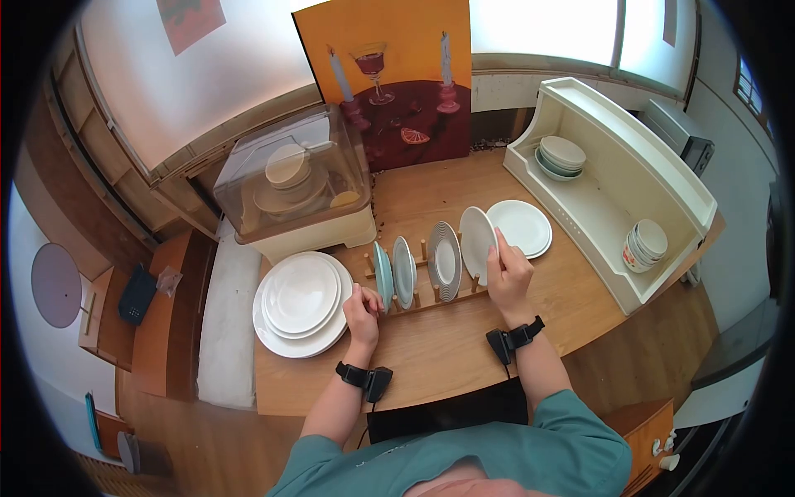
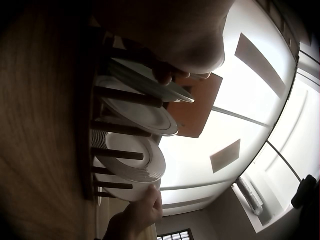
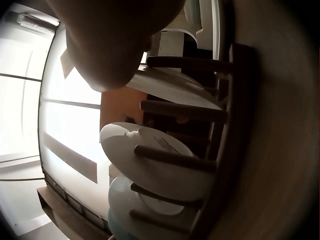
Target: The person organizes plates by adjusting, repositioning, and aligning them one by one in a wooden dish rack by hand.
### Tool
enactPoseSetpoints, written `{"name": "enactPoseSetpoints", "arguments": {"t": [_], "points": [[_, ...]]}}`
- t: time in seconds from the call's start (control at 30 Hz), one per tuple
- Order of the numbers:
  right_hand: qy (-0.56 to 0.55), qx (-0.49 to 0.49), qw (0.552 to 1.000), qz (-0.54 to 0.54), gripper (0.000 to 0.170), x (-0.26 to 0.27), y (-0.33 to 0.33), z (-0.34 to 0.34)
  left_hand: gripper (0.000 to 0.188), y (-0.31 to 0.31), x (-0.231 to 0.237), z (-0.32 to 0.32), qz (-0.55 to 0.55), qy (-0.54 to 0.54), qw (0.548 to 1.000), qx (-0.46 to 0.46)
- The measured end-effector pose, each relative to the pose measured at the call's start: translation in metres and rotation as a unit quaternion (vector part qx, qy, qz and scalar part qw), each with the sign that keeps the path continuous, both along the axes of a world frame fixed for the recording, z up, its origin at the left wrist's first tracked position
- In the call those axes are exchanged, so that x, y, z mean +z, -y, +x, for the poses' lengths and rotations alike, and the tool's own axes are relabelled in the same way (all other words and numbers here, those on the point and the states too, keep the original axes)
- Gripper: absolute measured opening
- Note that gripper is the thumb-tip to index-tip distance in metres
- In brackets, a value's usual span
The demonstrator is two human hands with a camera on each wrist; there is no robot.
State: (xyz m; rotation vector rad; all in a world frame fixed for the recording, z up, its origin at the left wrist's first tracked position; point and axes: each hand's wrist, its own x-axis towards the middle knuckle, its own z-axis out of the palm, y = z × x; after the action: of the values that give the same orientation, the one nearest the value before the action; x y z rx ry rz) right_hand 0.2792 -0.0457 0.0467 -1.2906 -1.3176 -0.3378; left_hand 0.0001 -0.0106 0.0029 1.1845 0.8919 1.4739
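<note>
A wooden peg rack point(image 1: 406, 310) holds several plates on edge. At its right end my right hand point(image 1: 509, 277) pinches the rim of a white plate point(image 1: 476, 240), which stands tilted between pegs in the right wrist view. Beside the rack's left end is my left hand point(image 1: 362, 315), its bent fingers right at the edge of a teal plate point(image 1: 383, 273). In the left wrist view, the fingertips point(image 2: 162, 75) overlap that plate's rim and the palm side is hidden. Between these stand a pale plate point(image 1: 403, 269) and a grey ringed plate point(image 1: 445, 261).
Large stacked white plates point(image 1: 302, 294) lie left of the rack; smaller white plates point(image 1: 530, 224) lie behind its right end. A lidded dish box point(image 1: 290, 186) stands at back left. A cream shelf point(image 1: 613, 182) with bowls point(image 1: 646, 246) borders the right side.
</note>
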Motion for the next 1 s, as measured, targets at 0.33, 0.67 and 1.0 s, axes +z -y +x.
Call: {"name": "enactPoseSetpoints", "arguments": {"t": [0.33,0.67,1.0], "points": [[-0.030,-0.002,0.999,0.034,0.032,0.004,0.006,0.000,0.055,-0.001,-0.002,0.000,0.003,0.001,1.000,-0.001],[0.039,0.068,0.991,0.107,0.019,0.010,0.017,-0.018,0.054,0.000,-0.001,-0.001,-0.009,0.022,1.000,-0.012],[0.059,0.153,0.986,0.010,0.021,0.012,0.018,-0.033,0.053,-0.001,-0.003,-0.002,0.000,0.029,0.999,-0.018]]}}
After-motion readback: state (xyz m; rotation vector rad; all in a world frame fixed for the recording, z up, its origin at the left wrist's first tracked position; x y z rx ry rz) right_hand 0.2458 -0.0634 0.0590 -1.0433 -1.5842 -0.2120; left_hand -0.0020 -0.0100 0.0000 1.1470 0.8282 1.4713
